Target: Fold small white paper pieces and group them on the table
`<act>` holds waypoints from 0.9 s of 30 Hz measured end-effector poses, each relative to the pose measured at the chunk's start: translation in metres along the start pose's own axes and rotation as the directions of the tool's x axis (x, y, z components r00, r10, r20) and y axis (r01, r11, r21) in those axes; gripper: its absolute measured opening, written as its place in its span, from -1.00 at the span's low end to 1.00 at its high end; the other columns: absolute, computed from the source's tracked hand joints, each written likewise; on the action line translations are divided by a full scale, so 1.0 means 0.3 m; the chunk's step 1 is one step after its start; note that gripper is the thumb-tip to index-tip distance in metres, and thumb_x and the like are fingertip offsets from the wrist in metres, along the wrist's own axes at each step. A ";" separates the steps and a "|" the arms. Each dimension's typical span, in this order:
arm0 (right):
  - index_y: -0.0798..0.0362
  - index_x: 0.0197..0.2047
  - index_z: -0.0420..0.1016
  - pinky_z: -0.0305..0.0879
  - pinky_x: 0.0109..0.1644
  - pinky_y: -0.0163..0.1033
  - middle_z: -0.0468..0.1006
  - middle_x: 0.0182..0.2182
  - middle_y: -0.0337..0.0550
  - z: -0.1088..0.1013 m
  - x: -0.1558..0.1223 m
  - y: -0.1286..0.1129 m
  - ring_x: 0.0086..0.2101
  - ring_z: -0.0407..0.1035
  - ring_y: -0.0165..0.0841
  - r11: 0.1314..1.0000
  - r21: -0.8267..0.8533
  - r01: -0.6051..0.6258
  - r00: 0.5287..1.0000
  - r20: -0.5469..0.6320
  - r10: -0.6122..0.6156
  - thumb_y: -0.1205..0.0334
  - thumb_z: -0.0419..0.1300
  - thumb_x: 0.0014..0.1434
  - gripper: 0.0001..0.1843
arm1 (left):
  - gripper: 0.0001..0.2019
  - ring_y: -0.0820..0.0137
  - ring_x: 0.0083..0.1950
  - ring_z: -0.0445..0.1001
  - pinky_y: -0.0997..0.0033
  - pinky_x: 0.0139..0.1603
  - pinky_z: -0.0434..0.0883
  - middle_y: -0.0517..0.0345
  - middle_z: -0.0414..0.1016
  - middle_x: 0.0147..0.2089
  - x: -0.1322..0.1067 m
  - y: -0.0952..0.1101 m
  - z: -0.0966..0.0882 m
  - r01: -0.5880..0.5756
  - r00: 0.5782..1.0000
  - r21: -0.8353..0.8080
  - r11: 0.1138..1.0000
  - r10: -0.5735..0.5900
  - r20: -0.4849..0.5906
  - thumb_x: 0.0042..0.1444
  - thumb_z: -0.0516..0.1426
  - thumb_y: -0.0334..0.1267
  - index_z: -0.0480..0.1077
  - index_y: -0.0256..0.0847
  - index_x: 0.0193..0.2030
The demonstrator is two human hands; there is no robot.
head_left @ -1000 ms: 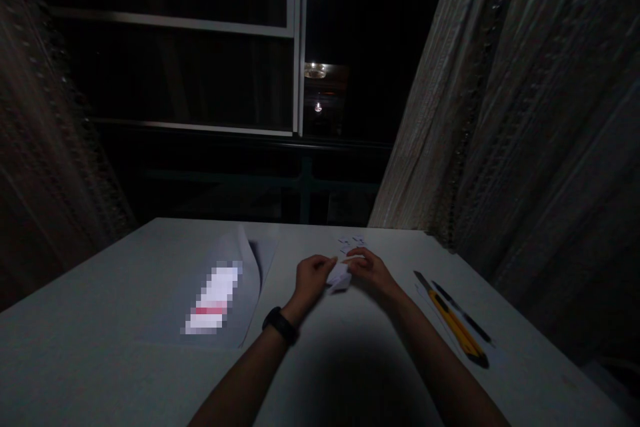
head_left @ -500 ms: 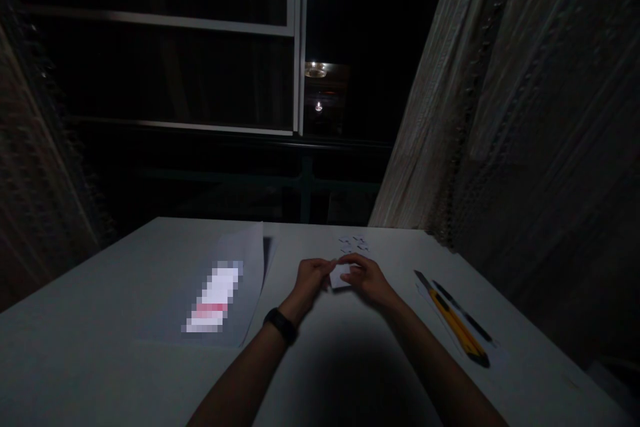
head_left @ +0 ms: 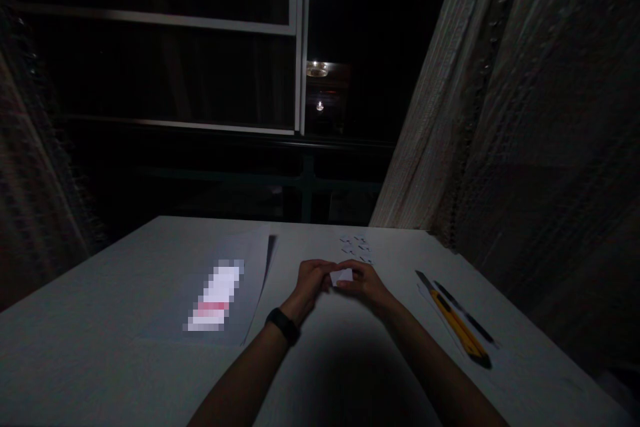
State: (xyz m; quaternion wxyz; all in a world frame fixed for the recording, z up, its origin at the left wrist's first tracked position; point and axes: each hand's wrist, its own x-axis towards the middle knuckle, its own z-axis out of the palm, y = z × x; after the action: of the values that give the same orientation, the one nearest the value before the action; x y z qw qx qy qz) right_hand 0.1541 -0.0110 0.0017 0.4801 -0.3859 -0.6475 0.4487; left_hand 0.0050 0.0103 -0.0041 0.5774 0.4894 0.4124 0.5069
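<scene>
2 hands (head_left: 314, 278) (head_left: 369, 282) pinching a small white paper (head_left: 343, 275), small marked papers (head_left: 365, 249) just beyond, yellow cutter (head_left: 456, 327) beside black pen (head_left: 463, 310)

Left of the small folded white paper (head_left: 342, 277), the large, thin white sheet (head_left: 250, 280) has uncurled; beyond the folded paper, more small dark-marked pieces (head_left: 365, 248) are exposed.
</scene>
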 end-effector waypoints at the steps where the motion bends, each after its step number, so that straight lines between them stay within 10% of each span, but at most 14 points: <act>1: 0.06 -0.27 0.47 0.27 -0.32 -0.24 0.50 -0.35 -0.17 0.003 0.000 0.000 -0.36 0.36 -0.32 1.000 0.004 0.005 1.000 0.000 -0.005 0.13 0.35 -0.26 -0.58 | -0.77 0.57 -0.68 0.19 0.54 -0.67 0.14 0.24 0.25 -0.71 0.000 -0.001 -0.001 0.007 1.000 -0.004 1.000 -0.008 -0.005 -0.27 0.24 -0.22 0.47 -0.39 -0.50; 18: 0.05 -0.41 0.55 0.31 -0.31 -0.17 0.49 -0.40 -0.15 0.030 -0.019 0.037 -0.35 0.35 -0.29 0.991 0.111 -0.070 0.987 -0.138 0.085 0.17 0.34 -0.24 -0.75 | -0.70 0.54 -0.68 0.23 0.54 -0.67 0.15 0.17 0.31 -0.70 -0.006 -0.017 -0.003 -0.012 1.000 0.115 0.993 0.011 0.013 -0.19 0.19 -0.09 0.43 -0.37 -0.57; 27: -0.01 -0.40 0.57 0.28 -0.12 -0.04 0.49 -0.37 -0.14 0.007 -0.003 0.043 -0.28 0.37 -0.25 0.990 -0.026 0.140 0.990 -0.005 -0.140 0.07 0.34 -0.23 -0.73 | -0.77 0.53 -0.61 0.27 0.54 -0.60 0.16 0.12 0.39 -0.63 -0.006 -0.011 -0.023 0.016 0.998 0.055 0.998 -0.019 0.057 -0.24 0.23 -0.20 0.48 -0.37 -0.51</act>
State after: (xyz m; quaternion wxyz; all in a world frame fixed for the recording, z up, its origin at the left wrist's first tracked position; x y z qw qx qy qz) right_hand 0.1530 -0.0083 -0.0110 0.5078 -0.3472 -0.6769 0.4043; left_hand -0.0015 0.0094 -0.0085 0.5799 0.5159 0.4135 0.4760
